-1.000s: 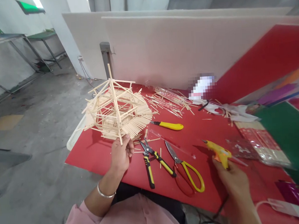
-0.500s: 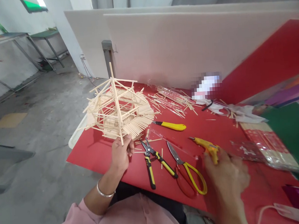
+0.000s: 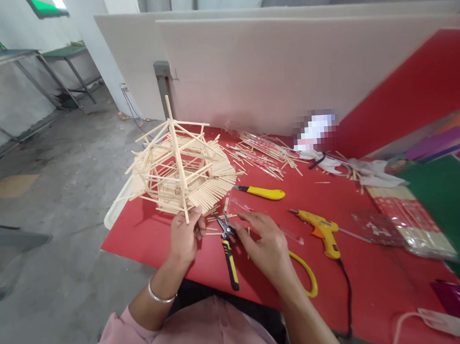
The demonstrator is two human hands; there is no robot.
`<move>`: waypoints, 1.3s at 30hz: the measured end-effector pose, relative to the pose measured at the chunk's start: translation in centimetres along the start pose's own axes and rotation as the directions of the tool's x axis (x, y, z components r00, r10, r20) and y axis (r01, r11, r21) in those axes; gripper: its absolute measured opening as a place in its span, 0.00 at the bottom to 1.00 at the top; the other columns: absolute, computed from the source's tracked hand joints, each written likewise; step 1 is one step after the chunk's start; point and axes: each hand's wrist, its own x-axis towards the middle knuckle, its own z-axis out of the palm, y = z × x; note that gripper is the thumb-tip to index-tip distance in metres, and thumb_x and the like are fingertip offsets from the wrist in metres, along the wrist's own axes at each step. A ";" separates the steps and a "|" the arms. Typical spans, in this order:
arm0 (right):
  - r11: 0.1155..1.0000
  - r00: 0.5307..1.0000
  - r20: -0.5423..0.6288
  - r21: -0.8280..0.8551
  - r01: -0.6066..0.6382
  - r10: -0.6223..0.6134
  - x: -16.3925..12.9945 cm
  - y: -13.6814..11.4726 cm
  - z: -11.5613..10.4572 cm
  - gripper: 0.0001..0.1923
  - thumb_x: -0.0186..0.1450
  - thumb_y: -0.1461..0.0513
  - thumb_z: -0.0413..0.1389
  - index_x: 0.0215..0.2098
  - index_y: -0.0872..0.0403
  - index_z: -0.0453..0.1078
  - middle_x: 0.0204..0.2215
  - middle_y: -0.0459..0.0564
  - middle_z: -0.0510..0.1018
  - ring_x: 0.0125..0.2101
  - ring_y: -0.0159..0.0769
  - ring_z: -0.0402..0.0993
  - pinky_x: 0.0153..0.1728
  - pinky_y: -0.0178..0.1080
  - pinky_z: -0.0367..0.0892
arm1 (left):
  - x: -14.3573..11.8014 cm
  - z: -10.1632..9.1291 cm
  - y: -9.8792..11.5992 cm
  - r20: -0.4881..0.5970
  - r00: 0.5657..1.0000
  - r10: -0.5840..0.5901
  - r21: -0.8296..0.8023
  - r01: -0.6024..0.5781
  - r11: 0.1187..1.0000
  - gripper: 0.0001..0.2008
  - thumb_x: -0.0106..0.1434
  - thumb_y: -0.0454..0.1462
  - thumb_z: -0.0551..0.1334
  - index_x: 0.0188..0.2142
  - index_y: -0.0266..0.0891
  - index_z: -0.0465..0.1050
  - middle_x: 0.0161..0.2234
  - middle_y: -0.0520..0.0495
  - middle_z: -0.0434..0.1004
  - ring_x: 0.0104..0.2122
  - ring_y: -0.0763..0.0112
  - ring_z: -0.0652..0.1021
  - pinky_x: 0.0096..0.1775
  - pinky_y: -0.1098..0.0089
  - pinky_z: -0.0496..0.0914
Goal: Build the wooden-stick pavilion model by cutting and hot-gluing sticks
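Observation:
A pagoda-like model made of thin wooden sticks [image 3: 178, 165] stands at the left of the red tabletop. My left hand [image 3: 185, 237] pinches the lower end of one of its slanting roof sticks. Fingers apart and holding nothing, my right hand [image 3: 263, 242] hovers over the wire cutters [image 3: 228, 258], which lie with jaws spread and black-and-yellow handles. That hand hides one cutter handle and most of the scissors, whose yellow handle loop [image 3: 311, 278] shows beside the wrist. To the right lies a yellow hot glue gun [image 3: 321, 228] with a glue stick in its back.
A yellow utility knife [image 3: 262, 192] rests beyond the right hand. Loose wooden sticks and plastic wrappers [image 3: 262, 152] are scattered at the back. Packed sticks [image 3: 412, 218] lie at the right. White boards [image 3: 266, 71] stand behind the table. The glue gun's black cord [image 3: 347, 294] runs toward the front edge.
My right hand has moved left, from beside the glue gun to above the wire cutters and scissors. The left hand keeps its place on the model.

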 end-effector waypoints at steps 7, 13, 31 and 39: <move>0.999 0.999 0.027 0.032 0.041 -0.042 0.0 -0.9 0.3 0.12 0.66 0.57 0.53 0.42 0.52 0.74 0.38 0.53 0.79 0.41 0.40 0.74 0.44 0.44 0.69 | 0.0 -0.2 -0.1 0.037 0.999 0.019 0.046 -0.020 0.999 0.18 0.54 0.46 0.67 0.18 0.37 0.67 0.14 0.53 0.66 0.14 0.80 0.65 0.17 0.78 0.57; 0.998 0.999 0.033 0.042 0.042 -0.043 -0.4 -0.6 0.6 0.12 0.66 0.57 0.54 0.44 0.52 0.74 0.38 0.53 0.79 0.40 0.40 0.74 0.44 0.43 0.68 | 0.0 -0.3 -0.2 0.052 0.999 0.008 0.050 -0.010 0.999 0.19 0.55 0.47 0.66 0.18 0.37 0.67 0.14 0.53 0.66 0.14 0.80 0.65 0.17 0.78 0.56; 0.998 0.999 0.049 0.067 0.011 -0.014 -0.9 0.1 1.2 0.12 0.66 0.57 0.54 0.43 0.51 0.75 0.37 0.51 0.79 0.39 0.39 0.74 0.42 0.42 0.69 | 0.3 -0.4 -0.2 0.069 0.998 -0.009 0.057 0.005 0.998 0.18 0.55 0.46 0.65 0.19 0.36 0.66 0.14 0.55 0.66 0.14 0.81 0.65 0.17 0.78 0.55; 0.999 0.998 0.048 0.040 0.026 -0.028 -1.4 0.6 0.7 0.12 0.66 0.56 0.53 0.43 0.51 0.75 0.38 0.52 0.80 0.40 0.40 0.75 0.44 0.44 0.69 | -0.1 -0.6 -0.3 0.087 0.995 -0.038 0.033 0.036 0.999 0.17 0.54 0.48 0.66 0.23 0.36 0.69 0.15 0.55 0.67 0.14 0.81 0.66 0.16 0.79 0.56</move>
